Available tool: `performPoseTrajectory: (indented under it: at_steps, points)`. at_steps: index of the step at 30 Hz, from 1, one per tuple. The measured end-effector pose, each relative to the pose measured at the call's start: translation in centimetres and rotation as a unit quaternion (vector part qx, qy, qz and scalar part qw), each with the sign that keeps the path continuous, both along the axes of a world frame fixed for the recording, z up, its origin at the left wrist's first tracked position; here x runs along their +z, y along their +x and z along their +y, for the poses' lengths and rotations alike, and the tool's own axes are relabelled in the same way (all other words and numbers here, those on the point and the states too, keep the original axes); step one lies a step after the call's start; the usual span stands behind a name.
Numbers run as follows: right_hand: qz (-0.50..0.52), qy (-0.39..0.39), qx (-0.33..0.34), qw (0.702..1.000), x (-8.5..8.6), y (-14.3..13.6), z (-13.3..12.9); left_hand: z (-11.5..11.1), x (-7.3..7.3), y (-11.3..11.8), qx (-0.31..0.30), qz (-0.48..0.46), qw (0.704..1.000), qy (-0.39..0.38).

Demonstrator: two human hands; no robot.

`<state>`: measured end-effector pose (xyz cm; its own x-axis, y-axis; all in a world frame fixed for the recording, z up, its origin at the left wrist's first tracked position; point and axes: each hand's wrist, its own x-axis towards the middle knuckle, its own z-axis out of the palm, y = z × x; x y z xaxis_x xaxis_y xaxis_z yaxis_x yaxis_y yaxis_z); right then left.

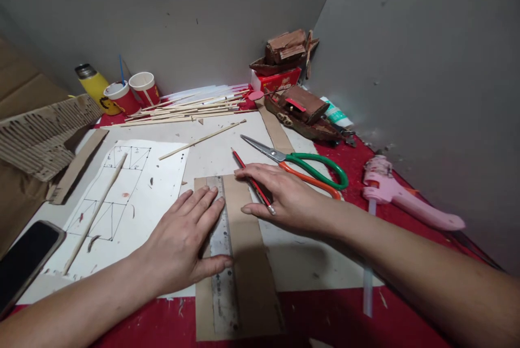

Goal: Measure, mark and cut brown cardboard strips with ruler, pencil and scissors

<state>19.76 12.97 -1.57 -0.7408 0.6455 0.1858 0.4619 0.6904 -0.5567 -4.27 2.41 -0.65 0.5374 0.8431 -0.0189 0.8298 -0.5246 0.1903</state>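
Note:
My left hand lies flat with fingers stretched over a clear ruler, its fingertips and thumb pressing on it. Beneath the ruler is a strip of brown cardboard, placed lengthwise in front of me. At the cardboard's far right side, my right hand has a red and black pencil between its fingers and thumb. The pencil's point faces away from me, up and left. Just beyond that hand rest scissors with green and orange handles.
At left are a paper with a drawn frame, a stick, a phone and corrugated cardboard. Behind lie several thin sticks, cups and a yellow bottle. Model boats and a pink glue gun stand right.

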Motion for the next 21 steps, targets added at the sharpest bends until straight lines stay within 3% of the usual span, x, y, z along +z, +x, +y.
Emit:
performPoseTrajectory:
  at_steps: [6, 21]
  points:
    - [-0.01, 0.0, 0.001, 1.0, -0.1, 0.1, 0.1, 0.7, 0.3, -0.9, 0.0, -0.08, 0.996, -0.025]
    - [-0.004, 0.007, 0.003, 1.0, -0.1, 0.0, 0.1, 1.8, 0.5, -1.1, 0.021, -0.147, 0.987, -0.065]
